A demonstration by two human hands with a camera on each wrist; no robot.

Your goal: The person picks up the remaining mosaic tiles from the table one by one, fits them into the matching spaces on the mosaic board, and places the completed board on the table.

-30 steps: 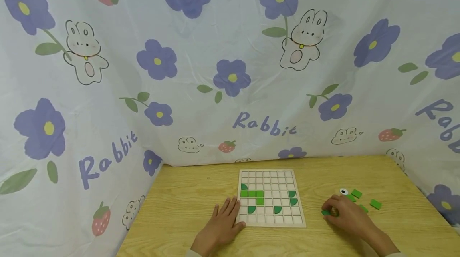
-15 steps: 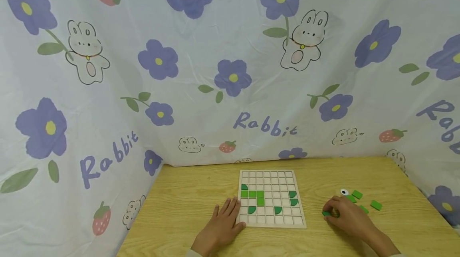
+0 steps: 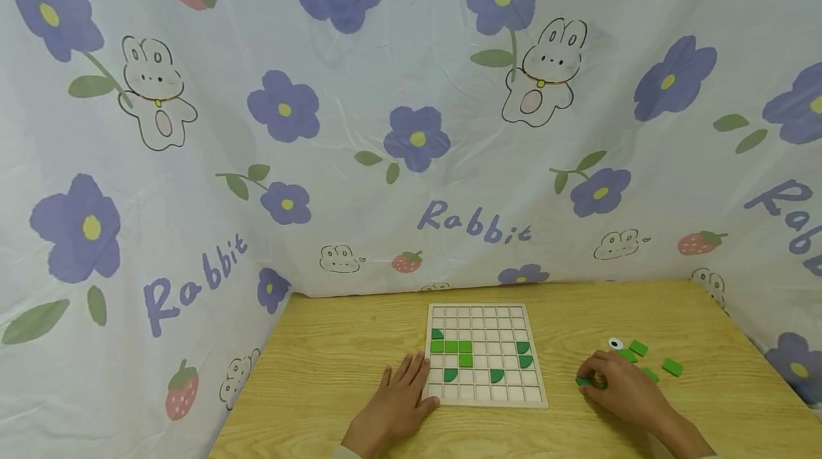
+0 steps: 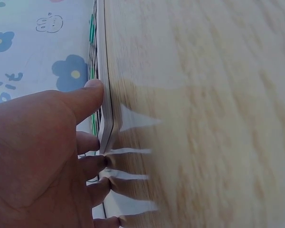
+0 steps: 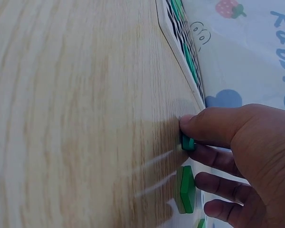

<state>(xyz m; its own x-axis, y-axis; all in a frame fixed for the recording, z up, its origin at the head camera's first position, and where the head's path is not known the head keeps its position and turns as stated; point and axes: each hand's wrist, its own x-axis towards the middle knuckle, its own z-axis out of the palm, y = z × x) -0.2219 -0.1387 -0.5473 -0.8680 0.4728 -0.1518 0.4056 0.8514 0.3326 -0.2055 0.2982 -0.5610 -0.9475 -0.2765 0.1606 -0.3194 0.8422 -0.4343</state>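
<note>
A pale wooden grid board (image 3: 497, 320) lies on the table, with light green square tiles (image 3: 451, 347) and dark green quarter-round tiles (image 3: 497, 375) set in some cells. My left hand (image 3: 394, 398) lies flat with fingers spread at the board's left edge, its thumb (image 4: 92, 92) against the near left corner. To the right of the board, my right hand (image 3: 623, 384) pinches a dark green tile (image 5: 188, 142) between thumb and forefinger, low over the table. The palm and fingers partly cover this tile in the head view.
Beyond the right hand lie several loose light green tiles (image 3: 672, 367) and a white eye piece with a black dot (image 3: 615, 344). One green tile (image 5: 186, 190) is just beside the right fingers. A rabbit-and-flower print cloth (image 3: 359, 230) hangs behind the wooden table (image 3: 321, 352).
</note>
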